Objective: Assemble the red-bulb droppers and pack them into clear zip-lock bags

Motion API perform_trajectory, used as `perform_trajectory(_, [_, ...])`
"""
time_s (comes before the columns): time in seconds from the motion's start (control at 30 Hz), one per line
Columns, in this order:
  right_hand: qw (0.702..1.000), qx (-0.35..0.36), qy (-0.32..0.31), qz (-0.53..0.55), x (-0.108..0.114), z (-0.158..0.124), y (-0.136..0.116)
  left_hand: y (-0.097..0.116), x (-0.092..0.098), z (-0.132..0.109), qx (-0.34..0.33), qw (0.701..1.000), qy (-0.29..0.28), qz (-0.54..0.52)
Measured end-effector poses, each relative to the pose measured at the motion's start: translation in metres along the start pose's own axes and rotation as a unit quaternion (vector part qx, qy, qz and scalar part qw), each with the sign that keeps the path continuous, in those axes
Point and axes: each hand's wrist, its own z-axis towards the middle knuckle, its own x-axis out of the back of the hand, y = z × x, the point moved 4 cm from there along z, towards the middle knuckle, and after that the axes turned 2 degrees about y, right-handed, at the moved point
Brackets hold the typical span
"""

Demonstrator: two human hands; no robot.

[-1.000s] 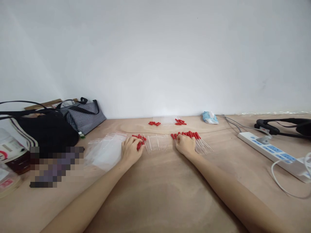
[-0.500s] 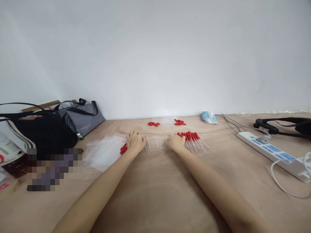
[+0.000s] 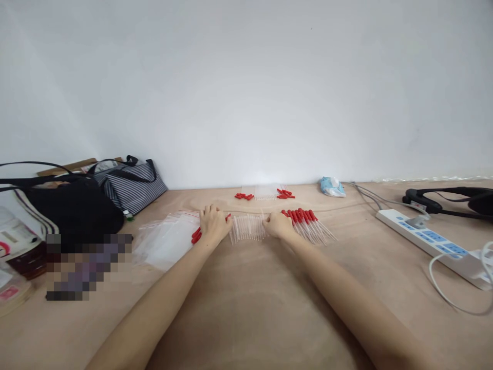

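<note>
Many thin, pale sticks [image 3: 247, 227] lie side by side on the wooden table [image 3: 250, 298], between the left hand [image 3: 214, 225], which is bent over the red caps [image 3: 196, 236], and the right hand [image 3: 279, 225], curled at the row's right end; whether either pinches a piece cannot be determined. Each stick is likely light and prone to roll or bend: grasp at mid-shaft with light fingertip pressure. The red caps look smooth, possibly slippery: grip across the sides
</note>
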Motion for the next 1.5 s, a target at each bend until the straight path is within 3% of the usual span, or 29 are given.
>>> perform_trajectory(0.13, [0.993,0.102,0.034,0.038,0.007,-0.027,0.017,0.008,0.028,-0.034,-0.111,0.978,0.048,-0.172])
perform_trajectory(0.27, [0.951,0.273,0.092,0.113,0.007,-0.058,0.037,0.02,0.038,-0.075,-0.184,0.936,-0.031,-0.298])
perform_trajectory(0.37, [0.934,0.322,0.1,0.116,0.001,-0.074,0.047,0.024,0.036,-0.088,-0.16,0.928,-0.084,-0.325])
perform_trajectory(0.57, [0.936,0.319,0.108,0.107,-0.007,-0.086,0.045,0.034,0.025,-0.085,-0.159,0.904,-0.134,-0.374])
perform_trajectory(0.73, [0.928,0.331,0.103,0.14,-0.007,-0.095,0.035,0.036,0.023,-0.086,-0.159,0.88,-0.124,-0.43])
perform_trajectory(1.07, [0.92,0.361,0.079,0.131,-0.006,-0.104,0.024,0.035,0.027,-0.089,-0.163,0.899,-0.133,-0.384])
perform_trajectory(1.5, [0.911,0.385,0.063,0.134,-0.007,-0.102,0.022,0.04,0.027,-0.093,-0.206,0.881,-0.119,-0.408])
